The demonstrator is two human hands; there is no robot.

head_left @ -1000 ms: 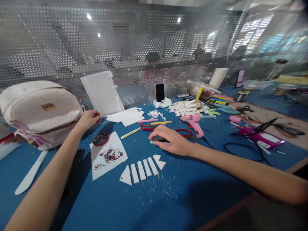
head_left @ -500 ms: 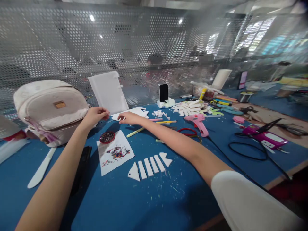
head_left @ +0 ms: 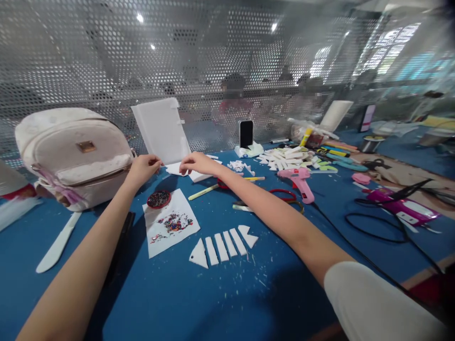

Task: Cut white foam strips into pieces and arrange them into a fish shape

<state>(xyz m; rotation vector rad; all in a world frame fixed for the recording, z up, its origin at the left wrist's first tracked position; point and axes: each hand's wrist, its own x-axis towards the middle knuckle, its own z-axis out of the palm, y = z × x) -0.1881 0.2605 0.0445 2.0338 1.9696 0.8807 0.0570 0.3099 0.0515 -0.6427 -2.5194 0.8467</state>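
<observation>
My left hand (head_left: 145,168) reaches out in front of the backpack, thumb and fingers pinched together; whatever sits between the fingertips is too small to make out. To its right, my right hand (head_left: 199,164) hovers over white foam-board pieces (head_left: 199,177), its fingers bent down and slightly apart, with nothing visible between them. Nearer to me lies a white sheet of paper (head_left: 152,241) with loose multicoloured bits (head_left: 176,222) and a red-rimmed round dish (head_left: 159,199) of dark bits. Beside the paper, white cut pieces (head_left: 221,246) are laid out in a fish-skeleton shape.
A pale backpack (head_left: 71,156) and a white plastic knife (head_left: 59,244) are on the left. A pink glue gun (head_left: 302,183), red-handled scissors (head_left: 284,193), a pile of white strips (head_left: 286,156) and a purple tool (head_left: 401,204) with a black cord occupy the right. A phone (head_left: 246,134) stands behind.
My right hand has moved slightly right and up, uncovering more of the white pieces beneath. My left hand stays nearly in place. The view has shifted a little.
</observation>
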